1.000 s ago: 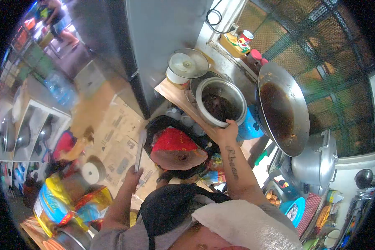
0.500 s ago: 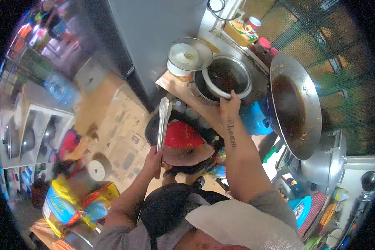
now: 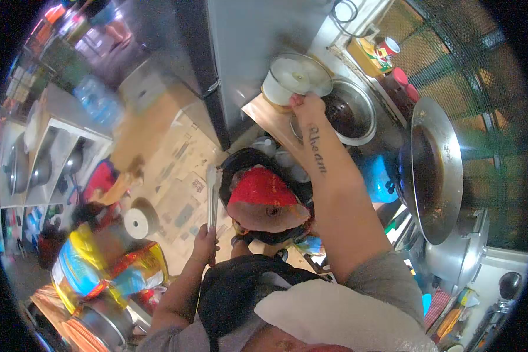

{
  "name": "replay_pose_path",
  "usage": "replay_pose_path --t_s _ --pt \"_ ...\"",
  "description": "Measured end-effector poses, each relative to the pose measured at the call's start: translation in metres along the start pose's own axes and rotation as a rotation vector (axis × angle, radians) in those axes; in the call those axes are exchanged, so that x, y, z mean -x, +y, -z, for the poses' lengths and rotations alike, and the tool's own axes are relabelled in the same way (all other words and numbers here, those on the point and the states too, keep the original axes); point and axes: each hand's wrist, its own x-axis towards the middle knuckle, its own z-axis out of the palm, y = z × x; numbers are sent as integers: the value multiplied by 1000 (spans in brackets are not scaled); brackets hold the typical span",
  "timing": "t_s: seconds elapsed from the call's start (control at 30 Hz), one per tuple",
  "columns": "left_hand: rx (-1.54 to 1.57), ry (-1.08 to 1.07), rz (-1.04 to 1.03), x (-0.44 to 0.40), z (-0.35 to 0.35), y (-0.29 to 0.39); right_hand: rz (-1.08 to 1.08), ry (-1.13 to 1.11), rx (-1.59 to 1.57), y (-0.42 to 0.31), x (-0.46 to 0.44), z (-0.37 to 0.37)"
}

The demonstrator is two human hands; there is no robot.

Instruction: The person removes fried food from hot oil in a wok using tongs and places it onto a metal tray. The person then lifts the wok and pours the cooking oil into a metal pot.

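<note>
A pair of metal tongs (image 3: 213,193) stands upright in my left hand (image 3: 205,243), which is closed around its lower end. My right hand (image 3: 309,105) reaches forward, fingers curled at the near rim of a clear glass lid (image 3: 299,71). That lid rests tilted over a white container (image 3: 274,91). Just right of this hand is a metal pot (image 3: 366,132) with dark liquid inside, its near side partly behind my forearm. A large wok (image 3: 453,152) with brown liquid sits farther right.
Below my arms is a black bin or bag (image 3: 240,161) with a red and pinkish item (image 3: 267,193) in it. A lidded silver pot (image 3: 460,252) stands by the wok. Yellow and blue packages (image 3: 82,267) lie at lower left. A grey fridge-like panel (image 3: 264,35) stands ahead.
My right hand has left the rim of the pot and moved left to the glass lid. The tongs stay in my left hand. The whole view has shifted.
</note>
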Motion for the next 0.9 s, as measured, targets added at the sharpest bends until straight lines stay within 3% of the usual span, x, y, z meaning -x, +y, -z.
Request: replay_pose_path --t_s 0.03,0.2,0.27,0.3,0.37,0.43,0.47,0.53,0.57,0.63,0.7,0.8,0.9 --pt "8 0 2 0 4 -1 32 110 66 -6 -2 -5" --pt "61 -3 23 -3 18 -16 192 -9 138 -20 41 40" --pt "42 -2 5 -5 19 -20 597 -52 792 -14 -4 105" --pt "14 -11 17 -4 18 -15 875 35 1187 -13 -22 144" --pt "-43 -19 41 2 17 -1 719 149 851 -25 16 152" --pt "-204 -59 -132 -28 12 -34 343 236 220 -51 84 114" --pt "-157 -56 -78 -23 11 -23 478 242 1196 -56 80 126" --pt "-23 -81 -44 -26 9 -27 476 62 1264 -70 69 146" --pt "0 -105 12 -16 4 -11 239 -34 376 -68 64 152" --pt "-221 -124 -17 -25 0 -7 217 -202 961 -82 25 183" --pt "-218 -137 -31 6 -1 33 182 -264 1253 -67 34 181" --pt "-218 -158 -118 0 -6 24 227 -294 1398 -48 125 171" --pt "-166 -153 -92 6 -13 26 281 -458 1607 -1 140 242"
